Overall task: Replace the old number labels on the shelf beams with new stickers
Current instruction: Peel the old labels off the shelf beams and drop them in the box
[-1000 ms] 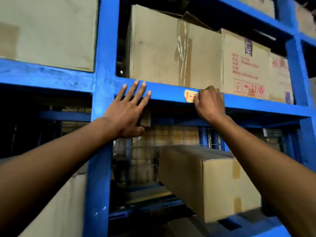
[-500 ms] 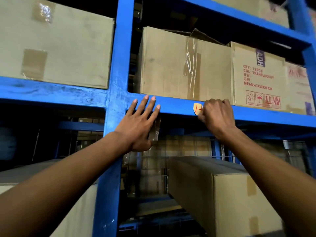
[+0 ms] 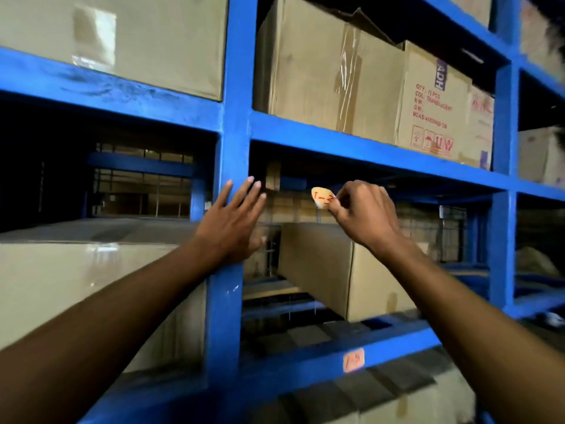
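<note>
Right hand (image 3: 365, 214) is pinching the old label (image 3: 322, 197) between thumb and fingertips, the rest of the fingers curled in. Label (pale, red "1-2" handwriting) is sitting off the rack, hanging in the open bay below the upper beam (image 3: 367, 149), not touching any steel. Left hand (image 3: 234, 223) is lying flat with fingers straight and spread, gripping nothing, pressing against the post (image 3: 234, 123) just under where the post is meeting the upper beam. A second label (image 3: 353, 359) (pinkish, writing too blurred to read) is sticking on the lower beam (image 3: 305, 367), near its middle. Cartons are sitting above the upper beam; one box (image 3: 339, 267) is sitting in the bay behind the right hand.
</note>
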Demonstrator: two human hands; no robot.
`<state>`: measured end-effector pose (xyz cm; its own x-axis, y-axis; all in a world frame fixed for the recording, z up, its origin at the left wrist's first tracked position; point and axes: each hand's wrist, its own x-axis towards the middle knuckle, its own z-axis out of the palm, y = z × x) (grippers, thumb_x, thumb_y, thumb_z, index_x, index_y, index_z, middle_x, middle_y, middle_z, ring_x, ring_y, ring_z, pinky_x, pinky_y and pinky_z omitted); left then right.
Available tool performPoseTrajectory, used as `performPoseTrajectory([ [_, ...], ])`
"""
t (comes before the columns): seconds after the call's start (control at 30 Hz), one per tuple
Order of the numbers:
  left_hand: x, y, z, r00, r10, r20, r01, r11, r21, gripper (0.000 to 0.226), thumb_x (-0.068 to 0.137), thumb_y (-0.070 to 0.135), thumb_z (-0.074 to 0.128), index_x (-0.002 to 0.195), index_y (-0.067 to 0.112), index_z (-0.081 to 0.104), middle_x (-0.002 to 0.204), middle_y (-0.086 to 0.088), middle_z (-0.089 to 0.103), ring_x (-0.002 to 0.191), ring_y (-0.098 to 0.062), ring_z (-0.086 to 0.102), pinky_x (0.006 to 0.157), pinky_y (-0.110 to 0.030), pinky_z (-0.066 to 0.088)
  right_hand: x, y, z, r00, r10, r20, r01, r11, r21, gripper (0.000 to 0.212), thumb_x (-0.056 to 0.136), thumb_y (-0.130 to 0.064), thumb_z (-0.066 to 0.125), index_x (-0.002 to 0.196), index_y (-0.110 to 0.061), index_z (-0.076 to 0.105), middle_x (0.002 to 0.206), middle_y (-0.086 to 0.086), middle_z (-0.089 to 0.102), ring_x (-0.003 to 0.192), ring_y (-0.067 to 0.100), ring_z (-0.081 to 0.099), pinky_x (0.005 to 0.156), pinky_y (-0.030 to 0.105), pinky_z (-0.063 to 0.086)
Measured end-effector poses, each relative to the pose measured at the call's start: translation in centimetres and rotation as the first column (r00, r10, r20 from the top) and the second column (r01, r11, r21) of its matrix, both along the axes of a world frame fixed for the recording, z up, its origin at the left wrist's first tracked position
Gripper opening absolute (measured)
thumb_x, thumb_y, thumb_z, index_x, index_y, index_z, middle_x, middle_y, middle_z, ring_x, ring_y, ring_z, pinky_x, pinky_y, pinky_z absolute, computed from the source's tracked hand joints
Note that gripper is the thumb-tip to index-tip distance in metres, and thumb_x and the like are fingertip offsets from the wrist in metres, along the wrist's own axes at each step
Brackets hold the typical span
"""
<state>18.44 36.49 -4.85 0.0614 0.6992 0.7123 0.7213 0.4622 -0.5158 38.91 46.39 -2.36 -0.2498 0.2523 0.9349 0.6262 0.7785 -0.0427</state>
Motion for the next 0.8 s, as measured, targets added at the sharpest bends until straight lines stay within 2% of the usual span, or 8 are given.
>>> performPoseTrajectory([
  [0.07,-1.0,-0.8,-2.6,0.999,-0.03,-0.028,0.03,1.0,-0.003,0.079,0.092,0.059,0.025,0.149,0.009,0.002,0.159,-0.015,-0.008,0.145,-0.03,-0.012,0.116,-0.047,-0.005,-0.9,-1.0,-2.4,1.0,0.019,-0.009,-0.02,0.997,-0.076,0.019,0.084,-0.029,0.057,0.083,-0.011,0.065,0.083,0.01,0.067,0.078,0.029,0.06,0.07,0.034,0.04],
  [0.23,-0.9,-2.8,-9.8,0.994,-0.092,0.057,0.097,0.991,-0.091,0.078,0.093,0.057,0.023,0.149,0.007,0.001,0.158,-0.017,-0.008,0.145,-0.03,-0.013,0.114,-0.048,-0.013,-3.3,-4.1,-11.7,0.999,0.05,0.006,-0.045,0.939,-0.341,0.02,0.084,-0.033,0.057,0.081,-0.014,0.064,0.08,0.014,0.068,0.081,0.034,0.06,0.061,0.03,0.036],
  [0.37,-0.2,-3.7,-16.3,0.989,-0.101,0.106,0.12,0.975,-0.189,0.077,0.093,0.054,0.028,0.148,0.004,0.007,0.158,-0.02,-0.001,0.145,-0.033,-0.008,0.111,-0.051,-0.018,-4.1,-6.0,-19.7,0.998,0.067,0.0,-0.058,0.858,-0.51,0.024,0.084,-0.034,0.058,0.08,-0.012,0.066,0.086,0.016,0.07,0.088,0.036,0.062,0.066,0.036,0.044],
  [0.47,-0.3,-4.4,-21.4,0.988,-0.089,0.125,0.123,0.949,-0.292,0.075,0.094,0.05,0.032,0.147,0.002,0.009,0.157,-0.022,-0.004,0.145,-0.035,-0.01,0.107,-0.051,-0.022,-4.2,-7.1,-26.0,0.994,0.109,0.018,-0.073,0.771,-0.633,0.03,0.085,-0.038,0.058,0.074,-0.01,0.065,0.082,0.017,0.07,0.085,0.036,0.062,0.068,0.039,0.045],
  [0.6,-0.3,-5.1,-28.7,0.989,-0.043,0.143,0.1,0.904,-0.417,0.071,0.094,0.04,0.033,0.147,0.001,0.007,0.156,-0.023,-0.012,0.143,-0.035,-0.017,0.11,-0.052,-0.018,-3.8,-8.3,-34.7,0.995,0.089,0.046,-0.02,0.624,-0.781,0.018,0.081,-0.022,0.056,0.084,-0.008,0.067,0.092,0.017,0.071,0.091,0.037,0.062,0.075,0.038,0.046],
  [0.7,-0.2,-5.3,-33.4,0.987,-0.019,0.157,0.096,0.858,-0.505,0.069,0.092,0.035,0.034,0.147,-0.001,0.012,0.155,-0.025,-0.012,0.143,-0.036,-0.018,0.112,-0.052,-0.016,-3.5,-8.8,-41.0,0.984,0.109,0.142,0.07,0.493,-0.867,0.021,0.083,-0.019,0.052,0.087,-0.006,0.068,0.096,0.018,0.07,0.093,0.036,0.062,0.077,0.036,0.047],
  [0.8,0.0,-5.3,-37.8,0.989,0.015,0.149,0.077,0.801,-0.593,0.073,0.09,0.035,0.038,0.147,-0.001,0.011,0.155,-0.025,-0.011,0.143,-0.036,-0.017,0.111,-0.052,-0.017,-3.0,-9.1,-47.1,0.954,0.144,0.263,0.202,0.341,-0.918,0.025,0.086,-0.025,0.053,0.097,-0.006,0.065,0.105,0.019,0.066,0.103,0.035,0.059,0.085,0.039,0.045],
])
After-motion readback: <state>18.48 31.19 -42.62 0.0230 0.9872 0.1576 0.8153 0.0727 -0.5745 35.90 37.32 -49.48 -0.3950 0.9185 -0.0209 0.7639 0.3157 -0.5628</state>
